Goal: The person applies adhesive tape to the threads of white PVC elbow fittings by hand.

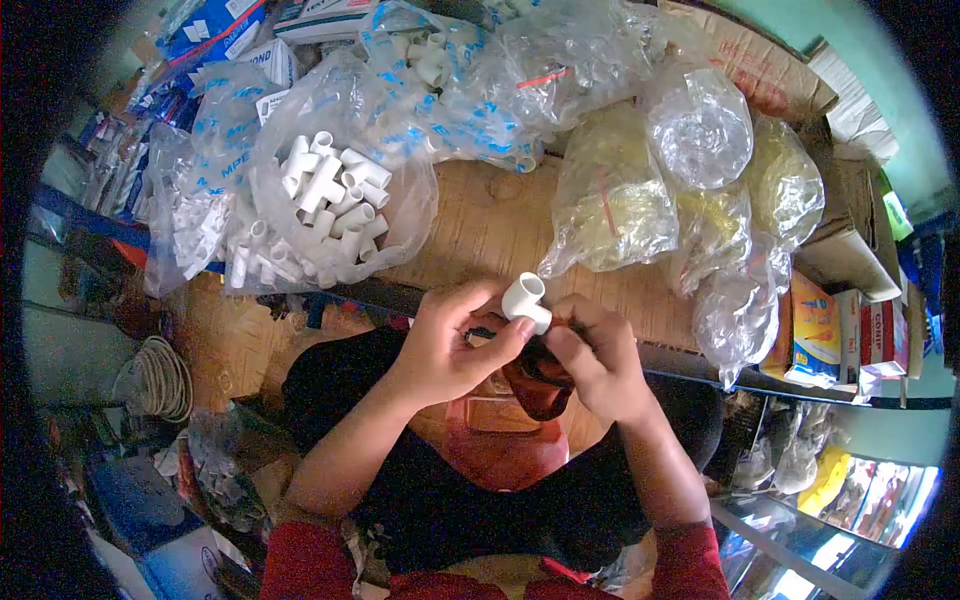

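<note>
Above my lap, at the table's front edge, my left hand is closed on a white plastic pipe fitting. The thumb presses its lower side, and one round open end faces up. My right hand is closed beside the fitting's lower right end, thumb and fingers pinched round a dark, reddish cloth that hangs below. Whether the cloth touches the fitting is hard to see. Beyond my left hand, an open clear plastic bag holds several similar white pipe fittings.
On the wooden table stand clear bags with yellowish contents at the right and more printed plastic bags behind. Small boxes line the right edge. A coil of cable lies low on the left. A red stool shows between my knees.
</note>
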